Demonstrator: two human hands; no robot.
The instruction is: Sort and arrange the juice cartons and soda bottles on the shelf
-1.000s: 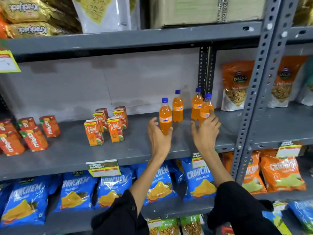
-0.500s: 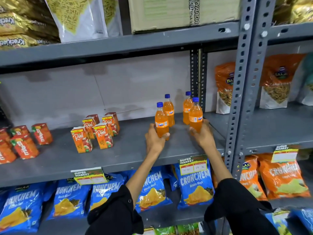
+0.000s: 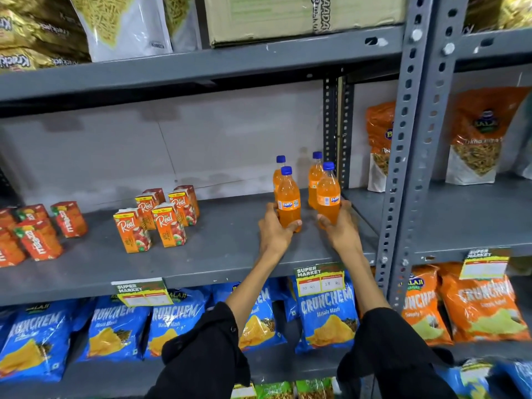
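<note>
Four orange plastic soda bottles with blue caps stand upright, long axes vertical, at the right end of the grey metal shelf (image 3: 224,254). The left hand (image 3: 275,231) wraps its fingers (image 3: 293,224) around the base of the front-left soda bottle (image 3: 288,203), whose label faces the camera. The right hand (image 3: 341,226) has its fingers closed around the lower part of the front-right soda bottle (image 3: 328,197). Two rear soda bottles (image 3: 315,177) stand just behind. Orange cardboard juice cartons (image 3: 161,217) stand upright in a cluster well to the left; red juice cartons (image 3: 37,231) sit further left. The perforated grey upright post (image 3: 403,168) rises near the right hand.
</note>
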